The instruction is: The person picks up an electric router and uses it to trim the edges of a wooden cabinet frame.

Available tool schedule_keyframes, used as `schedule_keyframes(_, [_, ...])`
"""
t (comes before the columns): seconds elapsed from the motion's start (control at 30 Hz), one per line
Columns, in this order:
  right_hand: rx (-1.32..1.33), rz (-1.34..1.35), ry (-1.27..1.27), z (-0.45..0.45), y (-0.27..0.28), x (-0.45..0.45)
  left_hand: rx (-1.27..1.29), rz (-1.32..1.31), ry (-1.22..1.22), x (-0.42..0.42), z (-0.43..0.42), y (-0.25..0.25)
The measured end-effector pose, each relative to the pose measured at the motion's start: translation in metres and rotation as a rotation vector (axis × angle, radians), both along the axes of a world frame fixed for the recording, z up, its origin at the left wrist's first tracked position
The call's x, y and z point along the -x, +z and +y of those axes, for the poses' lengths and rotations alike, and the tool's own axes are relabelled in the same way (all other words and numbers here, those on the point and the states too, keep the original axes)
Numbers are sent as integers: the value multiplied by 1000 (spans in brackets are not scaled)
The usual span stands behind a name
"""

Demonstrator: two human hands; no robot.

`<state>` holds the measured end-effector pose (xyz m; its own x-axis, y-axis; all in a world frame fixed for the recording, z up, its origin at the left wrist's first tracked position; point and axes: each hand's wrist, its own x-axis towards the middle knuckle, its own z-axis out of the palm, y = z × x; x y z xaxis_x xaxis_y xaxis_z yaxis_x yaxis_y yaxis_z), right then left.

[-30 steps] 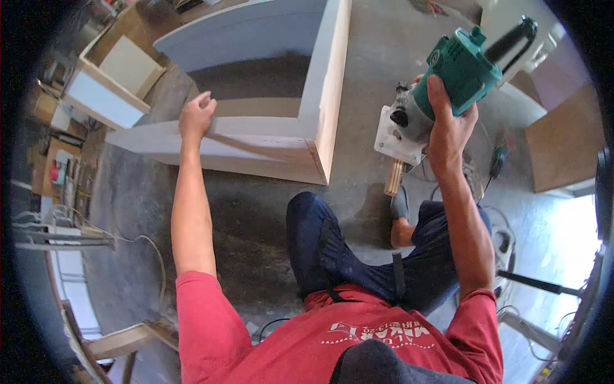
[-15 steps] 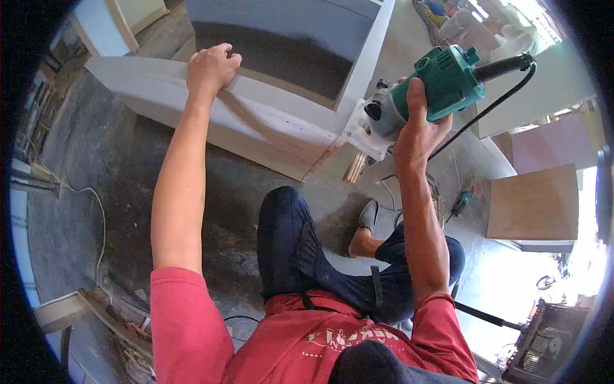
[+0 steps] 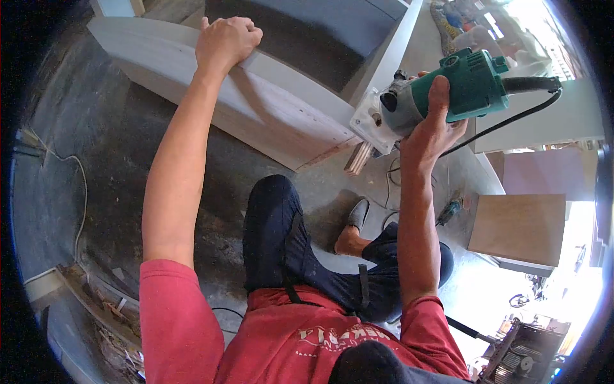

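Observation:
My right hand (image 3: 432, 131) is wrapped round a green power tool (image 3: 470, 83), which has a pale square base plate (image 3: 369, 123) and a cord at its rear. A short wooden piece (image 3: 359, 159) shows just below the plate. The plate is beside the near corner of a large whitish wooden frame (image 3: 281, 118). On the frame's top edge, further left, rests my left hand (image 3: 228, 43), its fingers curled over the edge. The undersides of those fingers are hidden.
A wooden box (image 3: 518, 227) stands at the right, near a second green tool (image 3: 449, 211) on the floor. A metal rack-like object (image 3: 524, 358) is at the lower right. A pale cable (image 3: 83, 185) runs along the floor at the left.
The view has turned. The power tool in my right hand has come closer to the frame's near corner. My left hand has stayed at the frame's edge, its fingers now bent over it.

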<state>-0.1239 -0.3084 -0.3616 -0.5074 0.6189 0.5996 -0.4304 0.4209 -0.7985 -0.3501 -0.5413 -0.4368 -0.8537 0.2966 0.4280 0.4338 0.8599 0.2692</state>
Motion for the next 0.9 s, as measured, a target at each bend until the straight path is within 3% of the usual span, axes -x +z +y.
schedule_keyframes(0.3, [29,35,61,-12,4,10,-2,-24,-6,8,-10,1])
schedule_keyframes(0.47, [-8,79,53,7,-4,9,-110,-1,-24,-8,-4,-5])
schedule_keyframes(0.67, [48,111,42,48,1,52,-37,-70,-6,-2,-3,6])
schedule_keyframes(0.9, [-72,120,52,84,1,81,-99,-152,42,-16,1,19])
